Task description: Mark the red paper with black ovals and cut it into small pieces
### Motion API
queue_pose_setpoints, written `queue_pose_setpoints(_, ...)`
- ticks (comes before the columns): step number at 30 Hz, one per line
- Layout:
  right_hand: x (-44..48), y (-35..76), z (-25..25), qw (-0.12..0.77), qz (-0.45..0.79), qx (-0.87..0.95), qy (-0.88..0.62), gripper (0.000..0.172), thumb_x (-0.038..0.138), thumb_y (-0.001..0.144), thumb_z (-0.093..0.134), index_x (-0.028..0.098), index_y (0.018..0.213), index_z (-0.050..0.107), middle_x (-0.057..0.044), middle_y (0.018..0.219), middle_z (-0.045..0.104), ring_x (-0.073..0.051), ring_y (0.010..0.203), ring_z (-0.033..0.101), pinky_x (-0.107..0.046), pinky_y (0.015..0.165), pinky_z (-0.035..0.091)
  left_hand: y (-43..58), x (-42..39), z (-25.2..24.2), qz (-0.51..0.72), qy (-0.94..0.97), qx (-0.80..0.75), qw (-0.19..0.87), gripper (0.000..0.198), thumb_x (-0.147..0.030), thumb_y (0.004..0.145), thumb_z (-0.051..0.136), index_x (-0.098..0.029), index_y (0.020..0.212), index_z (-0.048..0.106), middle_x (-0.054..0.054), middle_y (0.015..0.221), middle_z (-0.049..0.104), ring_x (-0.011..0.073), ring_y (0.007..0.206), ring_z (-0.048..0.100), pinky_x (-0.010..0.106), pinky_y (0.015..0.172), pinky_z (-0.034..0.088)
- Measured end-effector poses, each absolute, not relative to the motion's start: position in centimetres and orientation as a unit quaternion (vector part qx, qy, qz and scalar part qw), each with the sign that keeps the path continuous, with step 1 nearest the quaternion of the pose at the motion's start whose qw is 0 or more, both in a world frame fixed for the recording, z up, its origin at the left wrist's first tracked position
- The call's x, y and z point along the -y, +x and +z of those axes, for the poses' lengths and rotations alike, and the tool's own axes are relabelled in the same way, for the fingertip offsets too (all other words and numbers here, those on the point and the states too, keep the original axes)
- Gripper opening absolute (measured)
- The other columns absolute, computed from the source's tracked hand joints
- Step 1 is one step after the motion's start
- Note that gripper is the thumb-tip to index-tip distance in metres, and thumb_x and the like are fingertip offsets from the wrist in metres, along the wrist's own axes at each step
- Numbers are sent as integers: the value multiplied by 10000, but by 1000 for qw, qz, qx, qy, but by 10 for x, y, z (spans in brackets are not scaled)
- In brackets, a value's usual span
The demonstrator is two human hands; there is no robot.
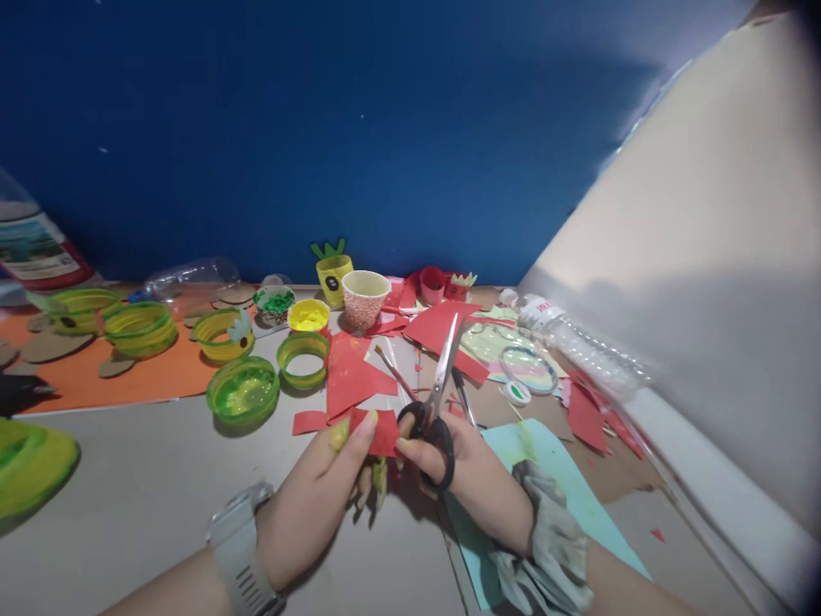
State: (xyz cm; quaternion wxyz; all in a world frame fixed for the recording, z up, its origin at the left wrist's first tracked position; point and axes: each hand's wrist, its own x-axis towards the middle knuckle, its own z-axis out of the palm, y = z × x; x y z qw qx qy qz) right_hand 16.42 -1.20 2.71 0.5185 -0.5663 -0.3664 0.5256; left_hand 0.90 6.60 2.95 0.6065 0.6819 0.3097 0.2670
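Between my two hands is a small piece of red paper. My left hand pinches it between thumb and fingers; its fingertips carry yellow-green paint smears. My right hand is closed around the black handles of a pair of scissors, whose blades point up and away from me, nearly together. The right thumb and fingertips are at the paper's right edge; whether they grip it too I cannot tell. Just beyond my hands lies a larger red paper sheet, and a paintbrush rests to its right.
Green-yellow painted rings and a green dish stand left. Behind are a yellow paint cup, a patterned paper cup and a yellow pineapple-like cup. A plastic bottle and light-blue paper are on the right.
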Motion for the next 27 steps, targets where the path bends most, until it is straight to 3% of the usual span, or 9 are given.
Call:
queue_pose_setpoints(2, 12, 164, 29, 515, 517, 375, -571, 329, 416, 760, 755, 169, 779, 539, 78, 577, 443, -73, 495, 392, -203, 470, 317, 9, -66, 26, 253, 693, -314, 598, 434, -521, 932, 420, -180, 699, 552, 43, 616, 546, 167, 578, 515, 232, 573, 470)
queue_pose_setpoints(7, 13, 163, 32, 522, 466, 380, -605, 323, 421, 776, 738, 162, 792, 547, 59, 630, 460, -87, 555, 394, -213, 521, 342, 12, -68, 19, 239, 707, -292, 599, 291, -423, 973, 464, -165, 938, 594, 45, 917, 632, 164, 891, 592, 210, 796, 469)
queue_pose_setpoints(11, 13, 161, 31, 510, 471, 396, -601, 339, 422, 746, 764, 164, 760, 544, 64, 619, 469, -84, 546, 401, -217, 525, 345, 13, -70, 15, 246, 714, -333, 564, 300, -430, 951, 501, -144, 892, 569, 42, 836, 627, 162, 742, 563, 232, 671, 464)
queue_pose_setpoints(16, 11, 158, 29, 479, 488, 416, -600, 346, 445, 752, 755, 148, 792, 584, 12, 692, 562, -112, 619, 479, -238, 584, 396, 14, -71, 17, 247, 698, -344, 577, 289, -425, 933, 535, -140, 913, 577, 32, 822, 618, 152, 734, 562, 216, 652, 465)
queue_pose_setpoints(20, 11, 159, 30, 511, 467, 395, -604, 346, 466, 776, 726, 159, 797, 568, 29, 680, 527, -107, 606, 465, -235, 579, 396, 14, -70, 21, 252, 682, -310, 612, 276, -414, 947, 498, -157, 895, 585, 25, 814, 623, 143, 744, 566, 198, 678, 475)
queue_pose_setpoints(27, 9, 162, 36, 543, 447, 378, -602, 337, 469, 800, 694, 163, 752, 561, 37, 651, 487, -109, 594, 437, -229, 553, 382, 10, -65, 20, 217, 711, -280, 607, 340, -416, 955, 462, -161, 745, 545, 38, 727, 586, 159, 698, 550, 203, 594, 440)
